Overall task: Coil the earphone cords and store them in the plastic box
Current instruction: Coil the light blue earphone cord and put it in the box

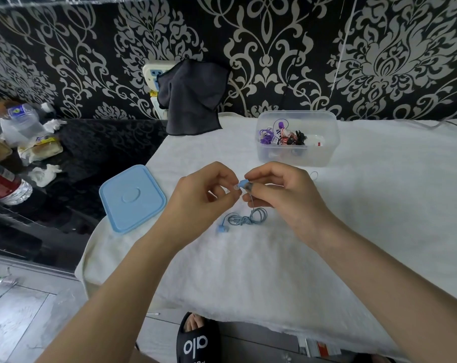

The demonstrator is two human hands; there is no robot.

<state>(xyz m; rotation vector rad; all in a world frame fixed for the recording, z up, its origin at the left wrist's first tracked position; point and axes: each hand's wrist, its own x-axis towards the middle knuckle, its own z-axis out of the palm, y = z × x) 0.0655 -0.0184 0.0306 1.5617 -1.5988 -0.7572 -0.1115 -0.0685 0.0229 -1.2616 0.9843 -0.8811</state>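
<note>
Over the middle of the tabletop: both hands are meeting just above the white cloth (274, 271), fingertips almost touching each other.
Right hand (279, 195): its thumb and forefinger are pinching a blue earbud (242, 184), with the other fingers curling under.
Left hand (203, 189): its fingers are curling in toward the earbud's pale tip; whether they are actually gripping it I cannot tell.
Blue earphone cord (248, 218): it is hanging down from the pinched earbud and lying in a loose coil on the cloth right below the hands, with the second earbud (222, 228) resting at the coil's left end.
Plastic box (298, 138): it is standing open beyond the hands, near the far edge of the tabletop, and is holding purple, red-and-white and black coiled earphones.
Open room by the box: bare cloth is lying between the hands and the box, and a wider stretch is running off to the right.
Blue lid (132, 197): it is lying flat to the left of the hands, at the tabletop's left edge, with one corner reaching over it.
Near edge: bare cloth is spreading under the forearms and drooping over the front.
Beyond the left edge: a dark cloth (193, 98) is hanging on the patterned wall, and bottles (4, 184) and wrappers are sitting on a dark surface.
</note>
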